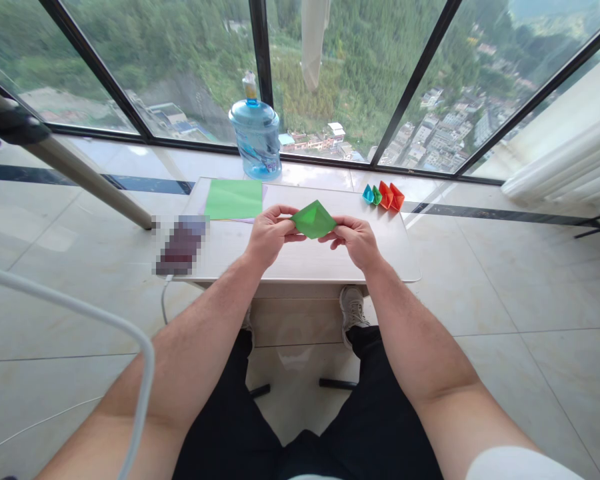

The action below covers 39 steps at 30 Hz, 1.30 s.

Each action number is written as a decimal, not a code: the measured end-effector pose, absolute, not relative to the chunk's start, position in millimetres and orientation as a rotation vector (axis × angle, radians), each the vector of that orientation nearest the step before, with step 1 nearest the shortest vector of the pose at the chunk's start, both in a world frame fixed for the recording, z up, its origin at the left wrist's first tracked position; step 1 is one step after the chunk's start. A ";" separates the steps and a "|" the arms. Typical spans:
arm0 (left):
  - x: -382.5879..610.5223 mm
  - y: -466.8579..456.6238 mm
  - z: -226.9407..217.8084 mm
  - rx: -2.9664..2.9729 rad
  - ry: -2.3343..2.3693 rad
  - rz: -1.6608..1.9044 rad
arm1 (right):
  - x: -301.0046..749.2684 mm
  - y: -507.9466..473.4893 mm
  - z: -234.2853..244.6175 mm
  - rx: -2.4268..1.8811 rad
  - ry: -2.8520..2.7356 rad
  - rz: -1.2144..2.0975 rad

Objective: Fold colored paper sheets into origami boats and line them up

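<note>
A folded piece of green paper [315, 219] is held up over the white table [305, 263], its outline like a boat with a peak in the middle. My left hand [274, 233] pinches its left corner between thumb and fingers. At the opposite corner, my right hand [351, 237] grips it the same way. Left of my hands lies a stack of flat paper sheets with a green sheet [233, 199] on top. Several small folded paper boats [386, 196] in blue, green and orange-red stand in a row at the table's far right corner.
A large blue water bottle [257, 140] stands behind the table by the windows. A pixelated phone-like object [183, 245] with a cable lies at the table's left edge. A slanted pole [95, 173] and a white curved tube [143, 347] are on the left.
</note>
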<state>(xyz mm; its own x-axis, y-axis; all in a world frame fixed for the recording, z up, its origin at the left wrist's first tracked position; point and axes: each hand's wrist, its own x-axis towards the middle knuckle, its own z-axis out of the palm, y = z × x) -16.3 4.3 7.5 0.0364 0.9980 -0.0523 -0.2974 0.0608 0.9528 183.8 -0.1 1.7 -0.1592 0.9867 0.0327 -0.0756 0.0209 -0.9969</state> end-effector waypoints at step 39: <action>-12.3 1.5 8.7 0.903 1.014 1.334 | 180.4 -3.8 2.3 -1.017 -1.213 1.363</action>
<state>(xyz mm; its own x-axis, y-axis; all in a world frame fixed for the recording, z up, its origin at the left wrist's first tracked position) -12.3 1.5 8.7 -0.0281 0.9977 -0.0621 -0.3275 0.0495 0.9436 180.4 -3.8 2.3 -0.1411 0.9896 0.0292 -0.1440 0.0087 -0.9895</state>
